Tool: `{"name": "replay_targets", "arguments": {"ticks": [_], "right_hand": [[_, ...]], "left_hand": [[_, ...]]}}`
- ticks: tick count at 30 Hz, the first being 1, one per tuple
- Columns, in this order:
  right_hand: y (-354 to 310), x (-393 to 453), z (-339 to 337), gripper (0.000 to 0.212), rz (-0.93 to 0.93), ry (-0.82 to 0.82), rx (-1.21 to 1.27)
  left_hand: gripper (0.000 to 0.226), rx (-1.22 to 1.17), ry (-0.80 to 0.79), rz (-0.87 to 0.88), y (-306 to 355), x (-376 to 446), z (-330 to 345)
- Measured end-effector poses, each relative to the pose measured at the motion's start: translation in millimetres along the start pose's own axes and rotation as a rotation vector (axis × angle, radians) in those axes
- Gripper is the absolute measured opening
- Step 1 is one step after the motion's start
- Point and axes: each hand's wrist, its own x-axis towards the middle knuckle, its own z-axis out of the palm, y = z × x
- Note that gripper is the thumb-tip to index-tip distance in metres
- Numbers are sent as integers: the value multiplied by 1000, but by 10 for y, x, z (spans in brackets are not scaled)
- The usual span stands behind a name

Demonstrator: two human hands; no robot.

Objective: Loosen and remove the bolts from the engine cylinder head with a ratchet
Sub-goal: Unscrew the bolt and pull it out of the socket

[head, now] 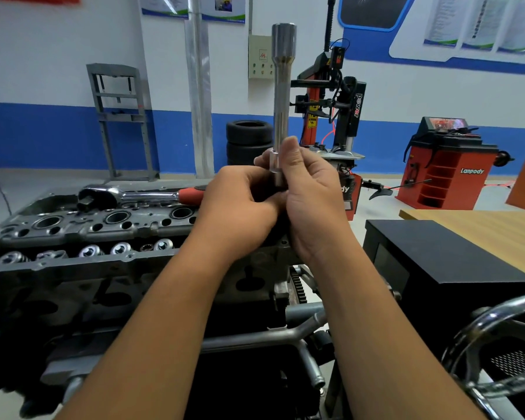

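The dark cylinder head (pixel 82 228) lies on a stand at the left, with round bores and valve springs showing. A ratchet (pixel 128 194) with a red handle lies flat on its top. Above the head's right end I hold a long chrome extension bar (pixel 282 98) upright, its wide socket end at the top. My right hand (pixel 309 195) grips the bar's lower end with the thumb along it. My left hand (pixel 243 204) is curled at the bar's base; what its fingers pinch there is hidden.
A black box (pixel 443 268) stands on a wooden table (pixel 482 228) at the right. A chrome handwheel (pixel 497 344) is at the lower right. Behind are stacked tyres (pixel 249 140), a tyre changer (pixel 331 110), a red wheel balancer (pixel 446 165) and a grey press frame (pixel 119 116).
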Motion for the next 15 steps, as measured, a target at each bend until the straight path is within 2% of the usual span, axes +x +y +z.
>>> {"name": "replay_targets", "arguments": {"ticks": [2, 5, 10, 13, 15], "right_hand": [[-7, 2, -5, 42, 30, 14, 34], [-21, 2, -22, 43, 69, 0, 95], [-25, -6, -23, 15, 22, -20, 67], [-8, 0, -34, 27, 18, -14, 49], [-11, 1, -30, 42, 21, -15, 37]], "left_hand": [[21, 0, -43, -1, -12, 0, -1], [20, 13, 4, -3, -38, 1, 4], [19, 78, 134, 12, -48, -15, 34], [12, 108, 156, 47, -31, -14, 54], [17, 88, 102, 78, -9, -18, 46]]}}
